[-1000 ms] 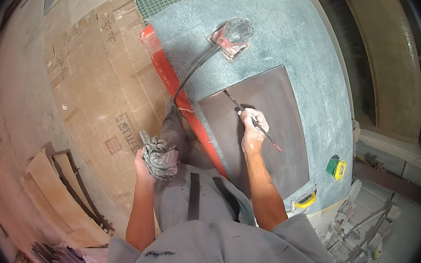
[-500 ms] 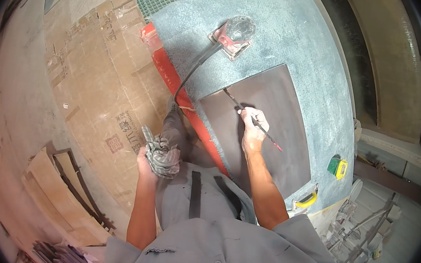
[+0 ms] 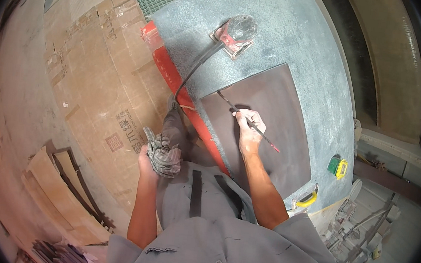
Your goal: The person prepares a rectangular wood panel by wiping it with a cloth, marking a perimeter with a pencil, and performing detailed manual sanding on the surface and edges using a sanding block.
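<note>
A thin paintbrush (image 3: 267, 139) with a dark shaft and a red end is pinched in my right hand (image 3: 250, 130). Its far tip touches or hovers at the far edge of a flat dark brown panel (image 3: 286, 116), near the panel's left corner. The panel lies on a blue-grey speckled worktable (image 3: 324, 76). My left hand (image 3: 145, 160) grips a crumpled grey striped cloth (image 3: 164, 156) beside the table, in front of my body. The cloth hides most of the left fingers.
A dusty red power sander (image 3: 237, 31) stands beyond the panel, its dark cord (image 3: 192, 72) running over the table's red edge (image 3: 168, 70). A green-yellow block (image 3: 338, 167) and a yellow handle (image 3: 307, 199) lie at right. Cardboard (image 3: 97, 83) covers the floor at left.
My right hand has shifted slightly left, and the brush tip has slid along the panel's far edge toward its left corner. My left hand stays nearly still with the cloth.
</note>
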The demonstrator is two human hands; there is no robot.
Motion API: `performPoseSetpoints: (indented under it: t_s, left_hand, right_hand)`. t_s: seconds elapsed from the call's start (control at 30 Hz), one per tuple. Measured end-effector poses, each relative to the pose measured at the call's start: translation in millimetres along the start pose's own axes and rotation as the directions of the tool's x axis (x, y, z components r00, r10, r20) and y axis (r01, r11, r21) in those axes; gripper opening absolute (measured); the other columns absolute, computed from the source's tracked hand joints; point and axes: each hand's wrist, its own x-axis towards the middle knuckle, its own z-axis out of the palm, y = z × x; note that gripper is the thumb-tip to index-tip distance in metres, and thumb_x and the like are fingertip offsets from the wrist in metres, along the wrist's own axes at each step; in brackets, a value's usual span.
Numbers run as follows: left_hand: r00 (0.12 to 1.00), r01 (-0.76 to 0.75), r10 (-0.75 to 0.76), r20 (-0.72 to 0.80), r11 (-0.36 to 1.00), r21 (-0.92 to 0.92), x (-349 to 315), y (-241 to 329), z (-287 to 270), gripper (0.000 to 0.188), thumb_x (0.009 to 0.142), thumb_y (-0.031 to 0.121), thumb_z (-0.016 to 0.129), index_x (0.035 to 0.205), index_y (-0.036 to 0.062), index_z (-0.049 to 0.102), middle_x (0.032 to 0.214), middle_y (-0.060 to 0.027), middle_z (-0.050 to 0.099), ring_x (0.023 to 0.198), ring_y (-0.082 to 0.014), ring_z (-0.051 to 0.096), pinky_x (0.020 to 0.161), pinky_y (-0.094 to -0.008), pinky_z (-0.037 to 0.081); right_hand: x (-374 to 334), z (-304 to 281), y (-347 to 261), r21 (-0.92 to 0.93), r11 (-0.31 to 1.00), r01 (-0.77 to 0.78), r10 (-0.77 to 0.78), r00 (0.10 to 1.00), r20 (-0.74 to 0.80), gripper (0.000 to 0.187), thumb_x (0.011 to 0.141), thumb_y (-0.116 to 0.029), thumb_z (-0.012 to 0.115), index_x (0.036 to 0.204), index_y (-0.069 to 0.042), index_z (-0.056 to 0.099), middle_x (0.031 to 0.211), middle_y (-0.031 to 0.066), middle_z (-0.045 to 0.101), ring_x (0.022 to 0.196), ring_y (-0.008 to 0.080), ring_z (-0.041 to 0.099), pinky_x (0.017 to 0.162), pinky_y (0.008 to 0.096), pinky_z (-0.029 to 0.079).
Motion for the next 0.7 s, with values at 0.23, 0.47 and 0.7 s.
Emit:
performPoseSetpoints:
  t_s: [0.23,0.47,0.7]
  left_hand:
    - [1.000,-0.013,0.013,-0.024,1.000,0.008,1,-2,-2,0.046,0.103,0.034,0.044,0.123,0.0003,0.069,0.111,-0.0185,0.076,0.096,-0.0346,0.073,0.092,-0.0485,0.062]
    - [0.999,-0.026,0.026,-0.028,0.999,0.022,-1,-1,-1,0.048,0.104,0.034,0.042,0.123,-0.0005,0.069,0.111,-0.0183,0.076,0.095,-0.0344,0.073,0.091,-0.0483,0.062]
    - [0.999,-0.037,0.038,-0.032,0.999,0.022,4,-3,-10,0.045,0.104,0.033,0.044,0.122,-0.0004,0.069,0.110,-0.0184,0.076,0.094,-0.0332,0.074,0.089,-0.0479,0.062]
  right_hand:
    - [-3,1,3,-0.060,0.996,0.059,-0.057,0.998,0.028,0.009,0.096,-0.001,0.075,0.105,-0.001,0.075,0.100,0.0062,0.079,0.094,0.0117,0.071,0.090,0.0277,0.055]
    - [-6,5,-6,-0.075,0.997,-0.012,0.015,0.999,0.037,0.010,0.096,-0.002,0.075,0.105,0.001,0.074,0.101,0.0076,0.080,0.095,0.0127,0.072,0.092,0.0276,0.055]
    - [-1,-4,6,-0.061,0.998,0.032,-0.032,0.999,0.002,0.009,0.096,-0.003,0.076,0.105,0.001,0.074,0.099,0.0068,0.079,0.095,0.0128,0.072,0.090,0.0284,0.056]
